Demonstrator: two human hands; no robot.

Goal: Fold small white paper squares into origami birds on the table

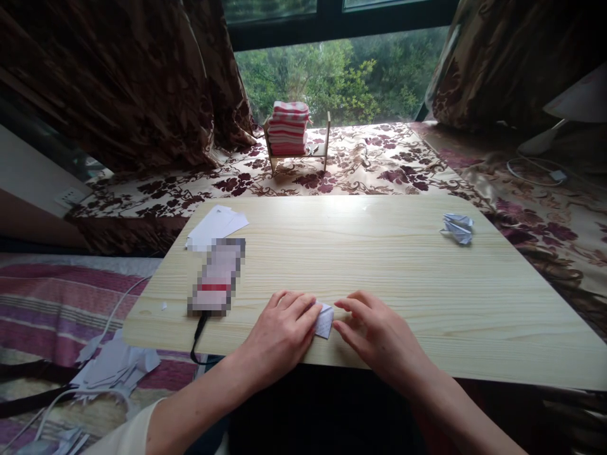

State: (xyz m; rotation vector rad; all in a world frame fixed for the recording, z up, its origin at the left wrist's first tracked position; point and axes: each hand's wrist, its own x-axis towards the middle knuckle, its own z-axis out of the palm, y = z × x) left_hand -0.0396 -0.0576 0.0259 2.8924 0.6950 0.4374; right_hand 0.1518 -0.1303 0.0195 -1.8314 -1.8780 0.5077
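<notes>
Near the middle of the table's (360, 253) near edge, we have a small folded paper (324, 321) lying under our left hand (287, 322). That hand's fingers lie close together over the paper's left part; whether its grip pinches the paper or only presses it down, we cannot tell. Our right hand (379, 325) is just beside the paper's right side, its grip spread, thumb and fingers apart.

By the far left corner we see white sheets (213, 224) overlapping, with a pixelated device (218, 278) nearer us and a black cable (198, 335) running from it over the near edge. A folded paper piece (458, 228) sits close to the far right corner.
</notes>
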